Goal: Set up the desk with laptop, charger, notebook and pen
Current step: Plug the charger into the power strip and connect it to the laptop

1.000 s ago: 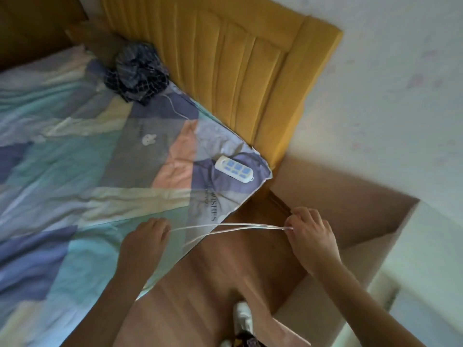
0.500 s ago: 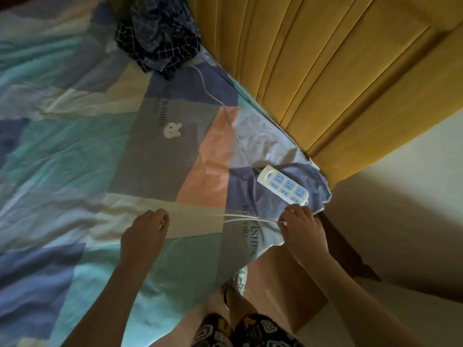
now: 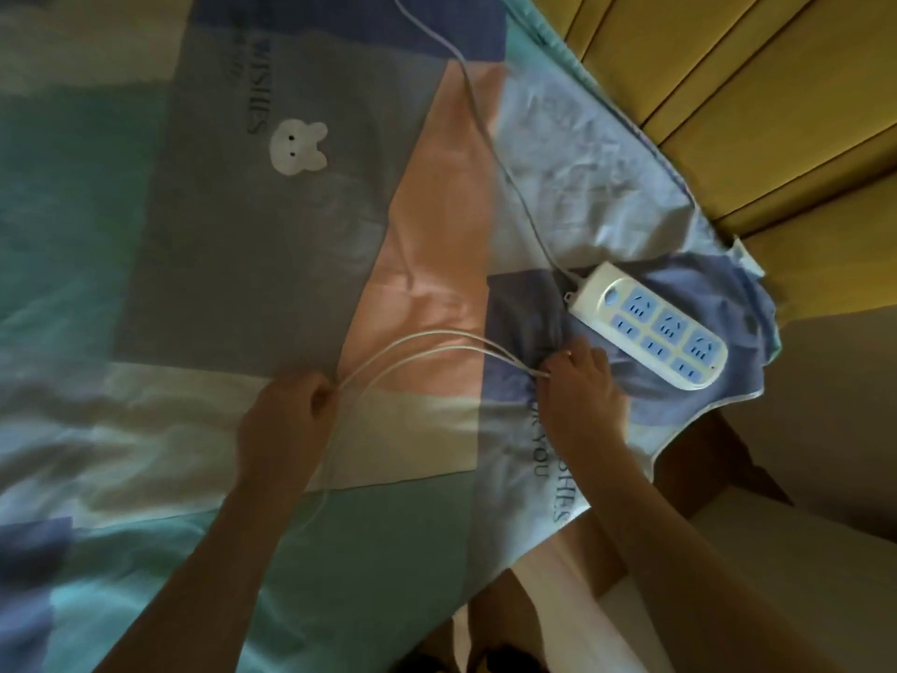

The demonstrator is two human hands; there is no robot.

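Over bed [image 3: 145, 264], head view: your left hand [image 3: 284, 420] pinches looped white charger cable [image 3: 427, 349], fingers curled round strands. Right hand [image 3: 580, 381] grips other end of loop, knuckles down on sheet just beside power strip [image 3: 648, 325]. Since a second ago: hands moved from over floor gap onto bed, strands slacker, strip now close to right hand. Likely meaning: charger about to be plugged in. Laptop, notebook, pen not in view.

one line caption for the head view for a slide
Both hands, left and right, hold a looped white cable over a bedsheet beside a power strip.
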